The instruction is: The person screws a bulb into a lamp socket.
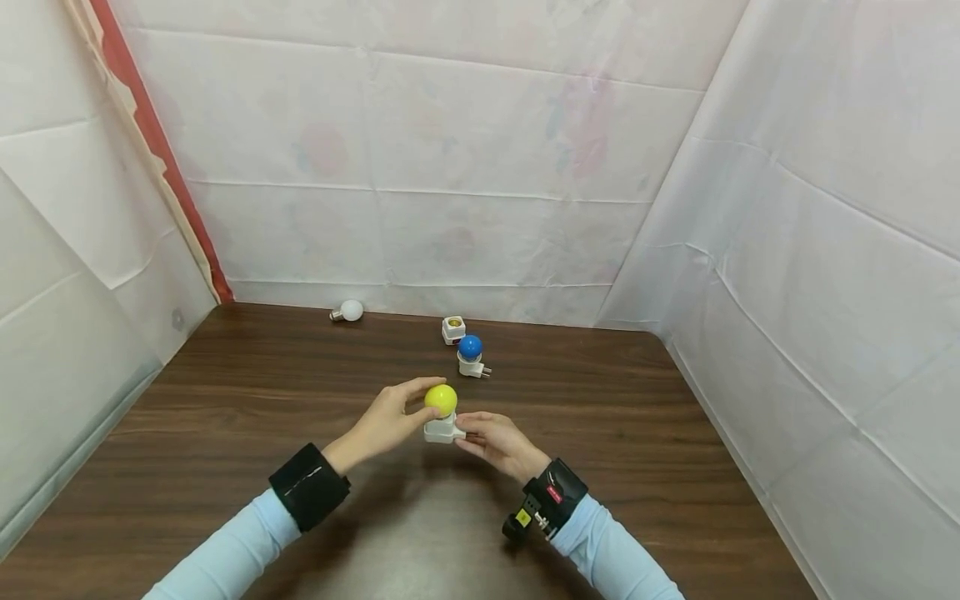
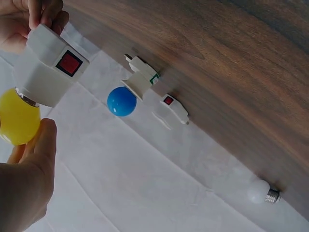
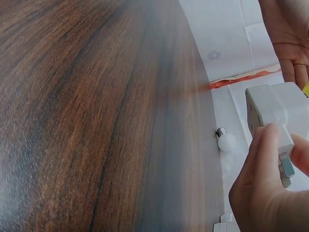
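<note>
In the head view my left hand (image 1: pixel 382 427) holds a yellow light bulb (image 1: pixel 441 400) between thumb and fingers. The bulb stands upright at the mouth of a white plug-in lamp holder (image 1: pixel 439 431). A strip of its metal base shows between the two in the left wrist view, where a red switch (image 2: pixel 69 63) is visible on the holder. Pinching the holder at its plug end is my right hand (image 1: pixel 501 443). The metal plug prongs (image 3: pixel 286 166) stick out between thumb and fingers in the right wrist view.
Beyond the hands, a blue bulb (image 1: pixel 470 347) sits in another white holder (image 1: pixel 471 367). Behind it is a third holder (image 1: pixel 453 331), its socket facing up. A white bulb (image 1: pixel 351 311) lies at the back edge of the brown table (image 1: pixel 262 392). White sheeting (image 1: pixel 465 150) encloses the sides.
</note>
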The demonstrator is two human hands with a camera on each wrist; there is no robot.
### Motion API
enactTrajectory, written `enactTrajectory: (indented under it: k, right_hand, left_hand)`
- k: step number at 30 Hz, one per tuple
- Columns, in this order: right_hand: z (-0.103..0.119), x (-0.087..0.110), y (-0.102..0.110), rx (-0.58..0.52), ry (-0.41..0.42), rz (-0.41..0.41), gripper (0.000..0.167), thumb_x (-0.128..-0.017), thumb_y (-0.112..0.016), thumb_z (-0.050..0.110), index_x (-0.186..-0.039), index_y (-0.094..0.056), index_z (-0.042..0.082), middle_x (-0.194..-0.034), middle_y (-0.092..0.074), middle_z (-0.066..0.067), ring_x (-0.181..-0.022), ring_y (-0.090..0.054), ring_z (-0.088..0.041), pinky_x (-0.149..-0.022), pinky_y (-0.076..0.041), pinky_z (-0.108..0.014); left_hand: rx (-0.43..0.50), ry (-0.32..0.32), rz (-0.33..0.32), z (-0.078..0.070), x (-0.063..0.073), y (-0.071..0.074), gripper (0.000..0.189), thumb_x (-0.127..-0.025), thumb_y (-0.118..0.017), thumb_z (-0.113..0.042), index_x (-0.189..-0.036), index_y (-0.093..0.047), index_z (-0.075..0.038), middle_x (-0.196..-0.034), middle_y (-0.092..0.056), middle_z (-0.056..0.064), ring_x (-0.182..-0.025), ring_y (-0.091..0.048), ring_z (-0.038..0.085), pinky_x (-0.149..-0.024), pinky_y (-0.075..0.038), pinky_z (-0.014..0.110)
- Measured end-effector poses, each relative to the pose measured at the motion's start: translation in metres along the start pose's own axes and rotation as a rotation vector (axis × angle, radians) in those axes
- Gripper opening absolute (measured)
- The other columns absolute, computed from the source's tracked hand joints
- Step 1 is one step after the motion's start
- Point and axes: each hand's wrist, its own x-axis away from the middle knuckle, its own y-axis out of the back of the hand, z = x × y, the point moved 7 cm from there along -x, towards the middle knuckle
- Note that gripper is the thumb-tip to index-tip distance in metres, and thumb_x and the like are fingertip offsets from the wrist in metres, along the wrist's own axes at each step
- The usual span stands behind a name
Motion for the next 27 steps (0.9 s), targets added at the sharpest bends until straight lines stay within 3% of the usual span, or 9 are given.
enactTrajectory:
  k: [8,13,19,22,27]
  right_hand:
    - [0.000,-0.001,0.000,0.022,0.015,0.014,0.035,-0.089,-0.059,0.012,-0.119,-0.052,-0.005,-0.098,-0.060,-0.006,-0.087,-0.059,-0.013,-0.087,-0.050,-0.027]
    - [0.002,-0.001,-0.001,0.019,0.020,0.017,0.035,-0.089,-0.059,0.012,-0.119,-0.053,-0.005,-0.098,-0.060,-0.006,-0.088,-0.059,-0.014,-0.088,-0.050,-0.027]
    - [0.004,-0.001,-0.002,0.010,0.021,0.020,0.035,-0.090,-0.058,0.012,-0.120,-0.052,-0.005,-0.098,-0.059,-0.006,-0.088,-0.058,-0.014,-0.088,-0.050,-0.028]
    - [0.003,-0.001,-0.003,0.007,0.021,0.023,0.034,-0.089,-0.059,0.011,-0.119,-0.053,-0.005,-0.097,-0.060,-0.005,-0.087,-0.058,-0.013,-0.088,-0.050,-0.027]
    - [0.002,-0.001,-0.005,0.015,0.036,0.028,0.029,-0.090,-0.057,0.009,-0.115,-0.054,-0.005,-0.096,-0.060,-0.004,-0.087,-0.058,-0.013,-0.088,-0.050,-0.027]
  left_hand:
    - [0.013,-0.014,0.019,0.003,0.001,-0.002,0.048,-0.086,-0.063,-0.016,-0.131,-0.049,-0.004,-0.129,-0.054,0.017,-0.115,-0.054,0.033,-0.090,-0.048,0.042]
    - [-0.036,-0.028,-0.038,0.000,0.001,0.000,0.059,-0.079,-0.072,-0.016,-0.132,-0.047,-0.005,-0.130,-0.053,0.016,-0.114,-0.055,0.031,-0.091,-0.047,0.042]
    - [-0.249,-0.021,-0.199,-0.009,0.005,0.007,0.061,-0.071,-0.078,-0.028,-0.123,-0.057,-0.006,-0.120,-0.061,0.013,-0.107,-0.060,0.028,-0.087,-0.049,0.047]
    - [-0.348,-0.019,-0.233,-0.015,0.007,0.008,0.058,-0.071,-0.078,-0.034,-0.118,-0.060,-0.006,-0.115,-0.064,0.012,-0.104,-0.062,0.028,-0.084,-0.050,0.047]
    - [-0.435,-0.077,-0.268,-0.022,0.010,0.009,0.053,-0.071,-0.077,-0.035,-0.112,-0.063,-0.005,-0.108,-0.067,0.011,-0.095,-0.065,0.026,-0.077,-0.053,0.043]
